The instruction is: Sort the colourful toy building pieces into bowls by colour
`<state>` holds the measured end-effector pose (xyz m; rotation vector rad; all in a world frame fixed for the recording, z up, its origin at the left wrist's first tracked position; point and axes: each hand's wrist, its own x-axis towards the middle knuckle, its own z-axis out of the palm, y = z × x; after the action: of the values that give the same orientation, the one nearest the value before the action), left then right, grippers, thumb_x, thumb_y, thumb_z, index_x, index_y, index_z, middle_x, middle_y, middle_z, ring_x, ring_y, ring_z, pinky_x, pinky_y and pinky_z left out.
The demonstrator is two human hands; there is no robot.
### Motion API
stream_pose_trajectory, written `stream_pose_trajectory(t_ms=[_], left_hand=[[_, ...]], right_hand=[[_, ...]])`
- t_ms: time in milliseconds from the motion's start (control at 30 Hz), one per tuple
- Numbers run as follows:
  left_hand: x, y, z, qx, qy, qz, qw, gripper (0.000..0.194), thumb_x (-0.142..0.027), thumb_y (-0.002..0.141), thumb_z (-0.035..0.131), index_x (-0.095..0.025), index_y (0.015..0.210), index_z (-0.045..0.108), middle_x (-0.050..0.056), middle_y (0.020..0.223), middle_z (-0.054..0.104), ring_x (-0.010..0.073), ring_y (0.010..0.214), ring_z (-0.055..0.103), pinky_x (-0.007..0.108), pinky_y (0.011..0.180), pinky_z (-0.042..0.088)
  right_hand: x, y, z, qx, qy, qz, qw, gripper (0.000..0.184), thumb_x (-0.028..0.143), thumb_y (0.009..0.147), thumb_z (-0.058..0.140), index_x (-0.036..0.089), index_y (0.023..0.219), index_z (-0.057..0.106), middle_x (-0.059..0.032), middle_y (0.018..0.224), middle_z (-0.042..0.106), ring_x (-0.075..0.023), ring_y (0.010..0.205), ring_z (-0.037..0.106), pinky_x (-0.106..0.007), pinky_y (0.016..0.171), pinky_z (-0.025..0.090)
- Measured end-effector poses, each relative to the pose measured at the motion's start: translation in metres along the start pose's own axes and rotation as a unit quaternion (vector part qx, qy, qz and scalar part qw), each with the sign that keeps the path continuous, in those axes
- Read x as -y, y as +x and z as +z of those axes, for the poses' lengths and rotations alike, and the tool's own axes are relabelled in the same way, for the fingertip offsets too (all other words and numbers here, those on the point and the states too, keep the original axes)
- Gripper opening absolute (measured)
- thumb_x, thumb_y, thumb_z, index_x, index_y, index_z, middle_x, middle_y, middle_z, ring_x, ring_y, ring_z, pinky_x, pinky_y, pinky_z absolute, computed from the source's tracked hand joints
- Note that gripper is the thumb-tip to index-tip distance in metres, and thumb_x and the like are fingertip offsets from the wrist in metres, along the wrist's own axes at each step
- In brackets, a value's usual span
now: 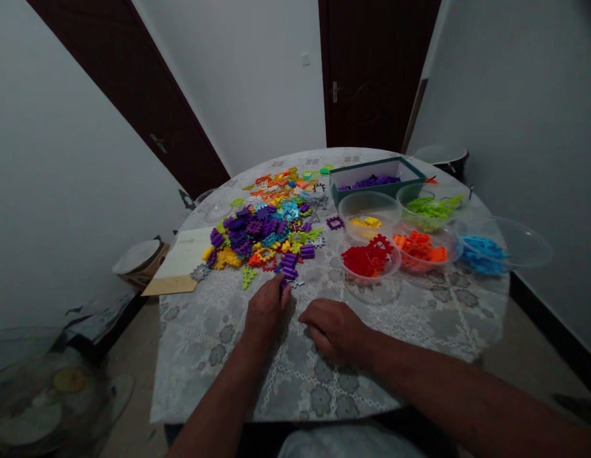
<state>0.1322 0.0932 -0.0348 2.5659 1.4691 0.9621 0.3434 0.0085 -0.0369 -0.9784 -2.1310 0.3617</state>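
So, head view:
1. Left hand (269, 312) curled, fingertips on a purple plastic piece (284, 286) at the edge of a colorful heap of plastic pieces (261, 232); can't tell if it's gripping.
2. Right hand (333, 329) relaxed, empty, on the gray lace-print tabletop (319, 388).
3. Clear bowls (369, 202) and a teal box (377, 168) sit farther along, dark doors (371, 76) behind.

From here, the left hand (266, 312) hides the end of a purple piece (289, 273) at its fingertips, so any grip is unclear; the heap (257, 232) beyond it is too jumbled to count.
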Motion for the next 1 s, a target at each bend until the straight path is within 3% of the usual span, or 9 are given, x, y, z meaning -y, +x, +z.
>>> stream_pose_trajectory(t_ms=[167,267,467,767,1000], left_hand=[[0.003,0.006,-0.008,-0.026,-0.07,-0.179,0.981,0.035,-0.043,0.097,0.067,-0.022,0.125,0.067,0.01,0.106,0.077,0.0269,0.097,0.074,0.039,0.088,0.058],[0.004,0.011,-0.013,-0.021,-0.122,-0.231,0.965,0.036,-0.046,0.094,0.07,-0.024,0.122,0.068,0.007,0.101,0.076,0.0248,0.092,0.072,0.039,0.088,0.057],[0.011,0.012,-0.017,-0.025,-0.178,-0.226,0.957,0.033,-0.039,0.091,0.07,-0.025,0.121,0.065,0.007,0.107,0.074,0.0247,0.097,0.07,0.041,0.092,0.056],[0.009,0.009,-0.018,-0.004,-0.197,-0.188,0.962,0.038,-0.034,0.095,0.064,-0.022,0.132,0.062,0.012,0.121,0.072,0.0275,0.111,0.068,0.046,0.103,0.053],[0.0,0.01,-0.016,0.014,-0.212,-0.119,0.97,0.051,-0.027,0.097,0.062,-0.022,0.147,0.053,0.015,0.15,0.062,0.0288,0.138,0.058,0.05,0.119,0.043]], right_hand=[[-0.001,0.0,-0.001,0.013,0.014,0.021,1.0,0.022,0.011,0.091,0.057,0.018,0.107,0.07,-0.008,0.094,0.073,-0.021,0.085,0.067,-0.033,0.079,0.054],[-0.003,0.001,-0.001,0.012,0.019,0.026,0.999,0.021,0.011,0.092,0.058,0.017,0.107,0.071,-0.0086,0.097,0.074,-0.0211,0.087,0.068,-0.033,0.081,0.055],[-0.008,0.004,0.001,-0.003,0.031,0.039,0.999,0.025,0.008,0.09,0.058,0.017,0.108,0.072,-0.0088,0.098,0.075,-0.0216,0.088,0.07,-0.034,0.082,0.057],[-0.01,0.013,-0.001,-0.079,0.055,0.093,0.991,0.038,0.007,0.093,0.055,0.017,0.128,0.066,-0.0109,0.112,0.073,-0.0222,0.101,0.07,-0.037,0.09,0.058],[-0.016,0.018,-0.006,-0.103,0.087,0.143,0.981,0.047,0.006,0.092,0.055,0.017,0.136,0.063,-0.01,0.114,0.072,-0.0176,0.086,0.067,-0.036,0.088,0.056]])
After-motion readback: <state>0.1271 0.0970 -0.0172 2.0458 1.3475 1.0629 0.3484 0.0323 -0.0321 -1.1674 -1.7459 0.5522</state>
